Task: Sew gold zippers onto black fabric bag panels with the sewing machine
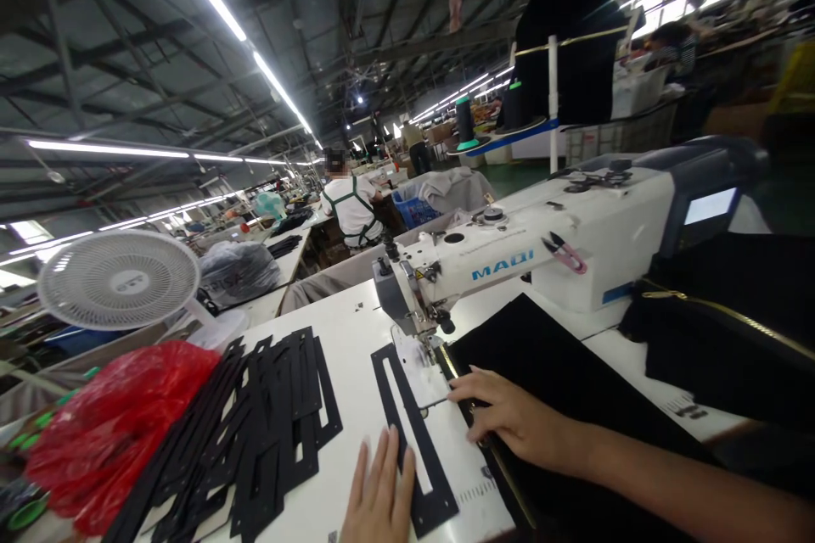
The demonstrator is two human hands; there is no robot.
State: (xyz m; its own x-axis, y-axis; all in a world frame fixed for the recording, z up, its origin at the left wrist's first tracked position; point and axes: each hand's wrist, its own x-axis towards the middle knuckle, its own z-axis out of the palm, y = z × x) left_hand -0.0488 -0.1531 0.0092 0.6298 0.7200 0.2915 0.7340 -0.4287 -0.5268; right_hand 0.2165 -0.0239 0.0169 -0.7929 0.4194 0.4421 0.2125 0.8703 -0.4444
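My left hand [380, 492] lies flat on the white table, fingers stretched out. Its fingertips touch the edge of a black rectangular frame piece [435, 485] with a long slot. My right hand [509, 417] has its fingers bent over the edge of a large black fabric panel [528, 344], holding it beside the presser foot. A gold zipper [447, 361] runs along that edge and passes under the fingers. The white sewing machine [446, 271] stands over the fabric; its needle tip is too small to make out.
Overlapping black slotted pieces [280, 424] lie to the left. Beyond them are a red plastic bag [120, 433] and a white fan [127, 280]. Thread snips [564, 254] rest on the machine. More black fabric with a gold zipper [732, 322] lies right. A person [354, 208] sits ahead.
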